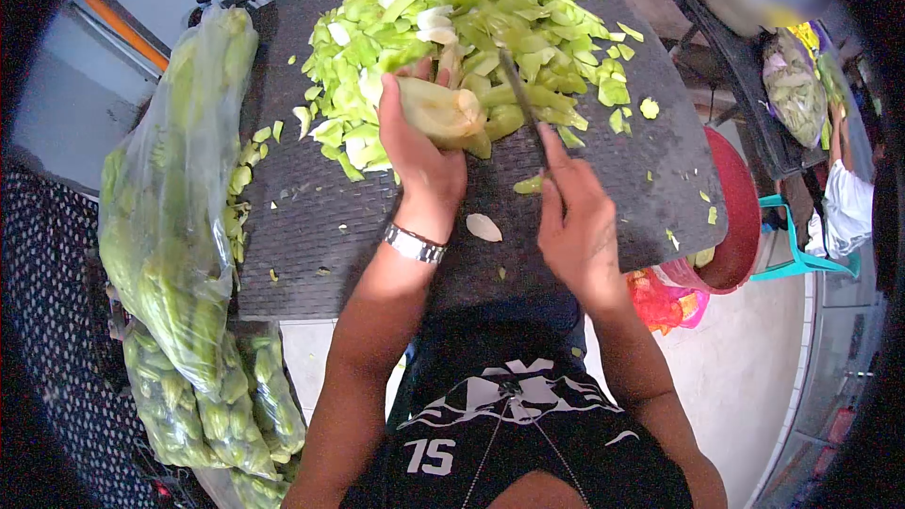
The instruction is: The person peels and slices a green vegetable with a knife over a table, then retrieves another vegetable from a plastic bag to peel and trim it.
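My left hand, with a metal watch at the wrist, is wrapped round a pale green vegetable whose cut end faces right. In my right hand is the handle of a knife, its blade pointing up and away, just right of the vegetable. Behind both hands a large heap of thin green slices covers the far part of the dark woven-pattern table. One pale slice lies by itself between my forearms.
Plastic bags of long green vegetables stand along the left edge. At the right are a red tub, a teal stool and a black side table with bagged produce. Another person's white sleeve shows at far right.
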Demonstrator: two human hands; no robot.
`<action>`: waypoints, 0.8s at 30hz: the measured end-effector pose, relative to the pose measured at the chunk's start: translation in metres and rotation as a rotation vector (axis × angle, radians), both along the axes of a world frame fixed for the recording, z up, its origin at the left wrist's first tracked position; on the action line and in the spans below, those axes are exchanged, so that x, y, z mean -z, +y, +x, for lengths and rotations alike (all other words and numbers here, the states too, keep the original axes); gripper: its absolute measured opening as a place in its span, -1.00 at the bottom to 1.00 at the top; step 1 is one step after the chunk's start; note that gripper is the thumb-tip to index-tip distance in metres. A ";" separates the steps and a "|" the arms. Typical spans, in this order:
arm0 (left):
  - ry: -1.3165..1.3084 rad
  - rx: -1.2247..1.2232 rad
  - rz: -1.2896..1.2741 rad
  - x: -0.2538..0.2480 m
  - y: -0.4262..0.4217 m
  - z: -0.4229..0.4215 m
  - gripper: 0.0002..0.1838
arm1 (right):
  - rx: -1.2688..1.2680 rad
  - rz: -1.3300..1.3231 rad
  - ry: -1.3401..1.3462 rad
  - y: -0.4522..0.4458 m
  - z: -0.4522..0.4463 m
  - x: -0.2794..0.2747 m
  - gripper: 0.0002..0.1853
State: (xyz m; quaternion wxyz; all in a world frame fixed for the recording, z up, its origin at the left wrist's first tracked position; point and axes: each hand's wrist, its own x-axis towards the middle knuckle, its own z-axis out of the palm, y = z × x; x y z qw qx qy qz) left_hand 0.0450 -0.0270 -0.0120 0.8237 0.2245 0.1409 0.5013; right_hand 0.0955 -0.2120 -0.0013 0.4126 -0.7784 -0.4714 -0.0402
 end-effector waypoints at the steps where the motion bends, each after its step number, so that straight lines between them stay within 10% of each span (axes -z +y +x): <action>1: -0.025 0.033 -0.059 -0.001 0.001 -0.002 -0.54 | -0.002 0.036 -0.019 0.000 0.006 -0.001 -0.36; 14: 0.150 0.044 0.218 -0.001 -0.007 0.002 -0.56 | -0.100 -0.144 0.669 0.063 0.046 -0.025 -0.66; 24: 0.085 0.181 -0.106 -0.002 0.004 -0.006 -0.54 | 0.117 0.035 0.332 0.075 0.068 -0.007 -0.64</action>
